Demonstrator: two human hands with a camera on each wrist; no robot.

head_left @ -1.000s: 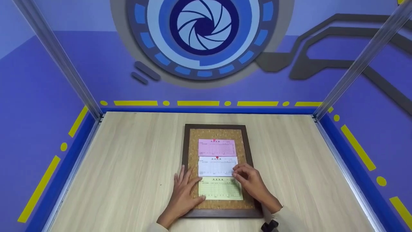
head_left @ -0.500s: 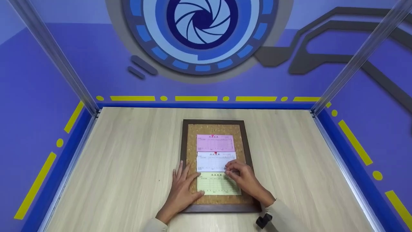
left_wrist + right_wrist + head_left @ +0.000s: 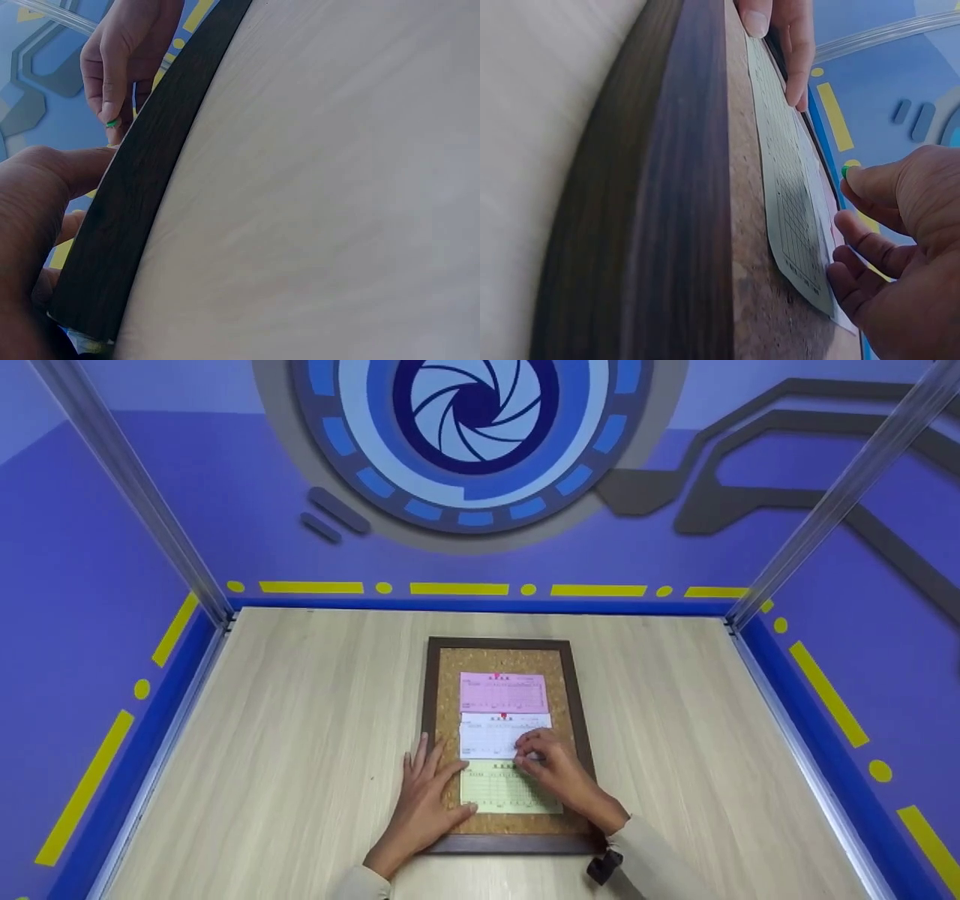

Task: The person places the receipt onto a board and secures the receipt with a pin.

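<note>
A cork board in a dark brown frame [image 3: 517,844] lies on the table. Pinned on it by red pushpins are a pink slip [image 3: 499,695] and, below it, a white slip [image 3: 484,740]. Lowest is a light green slip [image 3: 499,795]. My left hand [image 3: 431,799] rests spread on the board's left side, thumb and index fingertip touching the green slip's left edge. Above the seam of the white and green slips, my right hand [image 3: 559,772] pinches a green pushpin [image 3: 846,172] between thumb and index finger; the left wrist view shows this pushpin [image 3: 113,122] too.
Pale wood tabletop [image 3: 300,750] surrounds the board. Blue printed panels [image 3: 420,562] with metal corner posts [image 3: 832,517] enclose the table at the back and sides. A black device [image 3: 604,867] sits on the right wrist.
My right hand has moved left, from the slips' right edge to over the upper middle of the green slip. The left hand holds its place on the board; the head view shifted slightly.
</note>
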